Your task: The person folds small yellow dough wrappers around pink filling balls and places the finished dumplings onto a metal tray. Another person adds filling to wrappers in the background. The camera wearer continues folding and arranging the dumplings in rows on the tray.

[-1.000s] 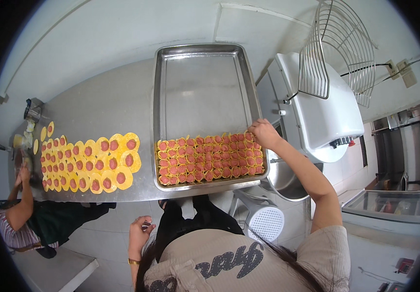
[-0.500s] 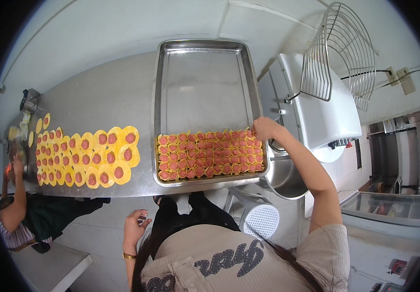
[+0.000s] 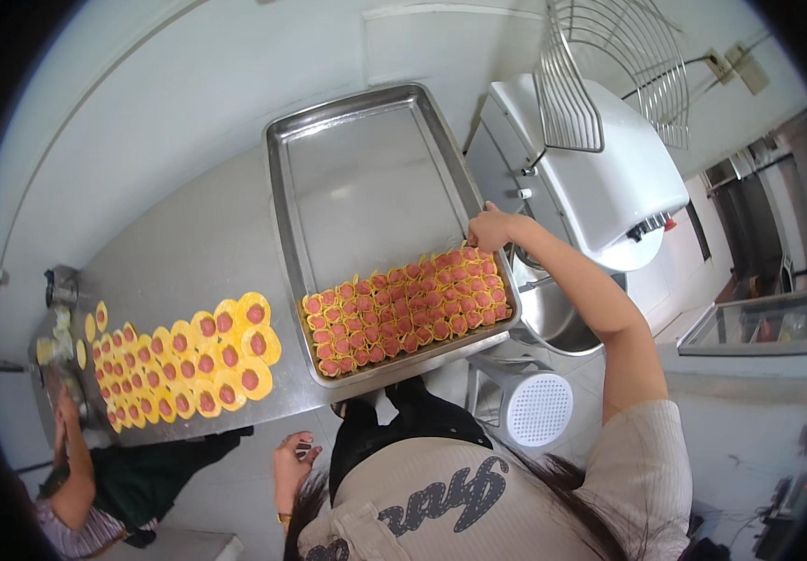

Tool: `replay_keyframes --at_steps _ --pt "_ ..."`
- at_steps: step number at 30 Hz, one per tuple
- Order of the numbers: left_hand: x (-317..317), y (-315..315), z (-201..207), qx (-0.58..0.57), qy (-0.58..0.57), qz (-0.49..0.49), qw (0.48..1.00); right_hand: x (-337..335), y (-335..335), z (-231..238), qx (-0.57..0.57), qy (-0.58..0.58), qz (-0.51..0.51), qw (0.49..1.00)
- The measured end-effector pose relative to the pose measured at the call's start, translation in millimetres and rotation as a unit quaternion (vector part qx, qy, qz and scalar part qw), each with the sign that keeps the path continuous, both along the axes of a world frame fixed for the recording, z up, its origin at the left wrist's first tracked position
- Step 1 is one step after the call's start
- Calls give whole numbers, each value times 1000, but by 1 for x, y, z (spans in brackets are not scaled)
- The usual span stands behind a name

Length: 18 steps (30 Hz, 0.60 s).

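In front of me a deep metal tray (image 3: 380, 168) stands aslant, its near part packed with rows of small open-topped dumplings (image 3: 408, 304), pink filling in thin yellow wrappers. My right hand (image 3: 492, 229) reaches to the tray's right side, fingers pinched at the far right end of the dumplings, on a dumpling mostly hidden under them. My left hand (image 3: 295, 463) hangs low beside my body, below the counter edge, fingers loosely bent and apart; a small dark patch at the fingertips is unclear. Left of the tray lie overlapping yellow wrappers (image 3: 259, 346), each topped with a pink meat ball (image 3: 230, 355).
The tray stands on a steel counter (image 3: 226, 224) against a pale wall. Right of it are a white mixer (image 3: 600, 178) with a wire guard (image 3: 572, 103) and a steel bowl (image 3: 567, 313). A white stool (image 3: 539, 409) stands below. A co-worker's arms (image 3: 72, 458) are at far left.
The view has turned and shifted, so tray and wrappers appear tilted. My right hand stays at the far right end of the dumplings; my left stays low by my body.
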State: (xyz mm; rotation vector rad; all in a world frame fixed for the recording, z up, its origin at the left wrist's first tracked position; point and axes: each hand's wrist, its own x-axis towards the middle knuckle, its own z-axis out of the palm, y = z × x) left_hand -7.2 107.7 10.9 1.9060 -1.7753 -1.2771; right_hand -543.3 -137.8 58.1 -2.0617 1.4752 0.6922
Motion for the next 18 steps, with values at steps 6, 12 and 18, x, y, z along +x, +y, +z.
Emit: replay_keyframes --at_steps 6,12,18 --pt "-2 -10 11 8 -18 -15 1000 -1 10 -1 -1 17 28 999" --pt "-8 -21 19 -10 -39 -57 998 -7 8 -7 -108 -96 -24 989" --pt "-12 -23 16 -38 -31 -54 997 -3 17 -8 -59 -66 32 996"
